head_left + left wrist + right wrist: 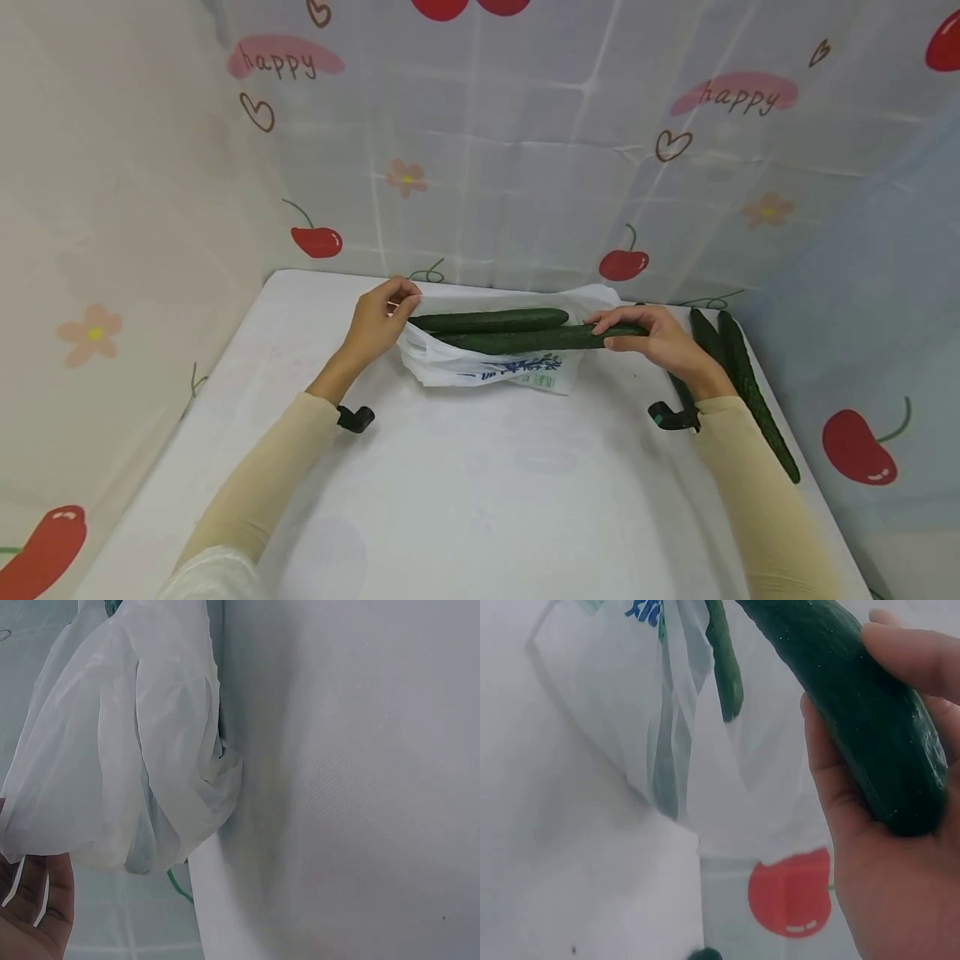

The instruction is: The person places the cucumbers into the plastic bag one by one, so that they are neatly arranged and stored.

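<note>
Head: left grip [377, 323] pinches left end of the white bag [450, 367] over the counter [480, 483]; right grip [660, 337] holds a long cucumber [525, 340] by its right end, left end in bag beside a second cucumber [491, 321]; left wrist: bag plastic at the fingers [58, 900]; right wrist: thumb [911, 656] and fingers wrap the long cucumber's end.

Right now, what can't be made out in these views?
- Head: left end of the gripped cucumber, hidden by the white bag.
- Head: near end of a loose cucumber, hidden by the right sleeve.
- Left wrist: finger ends of the left hand, hidden by the white bag.
- Right wrist: blue print, cut off by the top edge.
</note>
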`<state>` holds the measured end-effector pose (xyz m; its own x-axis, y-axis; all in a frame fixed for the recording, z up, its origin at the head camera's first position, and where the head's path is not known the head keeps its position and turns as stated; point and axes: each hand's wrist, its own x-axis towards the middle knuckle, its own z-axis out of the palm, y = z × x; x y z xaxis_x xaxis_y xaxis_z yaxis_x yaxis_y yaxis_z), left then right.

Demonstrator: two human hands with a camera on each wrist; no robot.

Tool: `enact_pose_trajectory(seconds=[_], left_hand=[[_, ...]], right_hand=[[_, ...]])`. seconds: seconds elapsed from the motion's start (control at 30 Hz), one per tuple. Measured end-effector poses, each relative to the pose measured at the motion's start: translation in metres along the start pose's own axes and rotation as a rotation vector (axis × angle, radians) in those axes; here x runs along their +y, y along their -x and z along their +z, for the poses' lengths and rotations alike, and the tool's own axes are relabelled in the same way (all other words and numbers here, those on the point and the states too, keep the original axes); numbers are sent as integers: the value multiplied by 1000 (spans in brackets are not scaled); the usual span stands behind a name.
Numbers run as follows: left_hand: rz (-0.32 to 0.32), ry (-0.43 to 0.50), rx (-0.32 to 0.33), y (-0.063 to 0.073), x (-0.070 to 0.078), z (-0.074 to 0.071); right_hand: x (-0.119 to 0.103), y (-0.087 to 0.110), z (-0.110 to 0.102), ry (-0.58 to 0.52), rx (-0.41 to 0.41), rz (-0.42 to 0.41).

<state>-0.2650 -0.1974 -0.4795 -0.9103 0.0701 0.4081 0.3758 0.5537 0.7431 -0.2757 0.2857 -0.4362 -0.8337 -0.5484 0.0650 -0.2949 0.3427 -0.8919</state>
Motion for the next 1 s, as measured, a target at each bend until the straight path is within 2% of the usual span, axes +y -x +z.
enact_pose_trajectory(seconds=[0.43,0.63,0.83,0.93,1.0], left_hand=[[4,-1,-5,1,-1,3],[0,-1,-9,1,-1,2],[3,-3,-12,-1,-1,2],[4,1,-6,-1,-1,1],[6,2,-3,-1,-2,0]], right_hand=[[12,-46,36,-107,-56,16],[22,-64,48,-122,-10,83],[33,-66,54,-70,87,137],[37,-67,56,1,101,125],[38,-68,58,93,106,94]])
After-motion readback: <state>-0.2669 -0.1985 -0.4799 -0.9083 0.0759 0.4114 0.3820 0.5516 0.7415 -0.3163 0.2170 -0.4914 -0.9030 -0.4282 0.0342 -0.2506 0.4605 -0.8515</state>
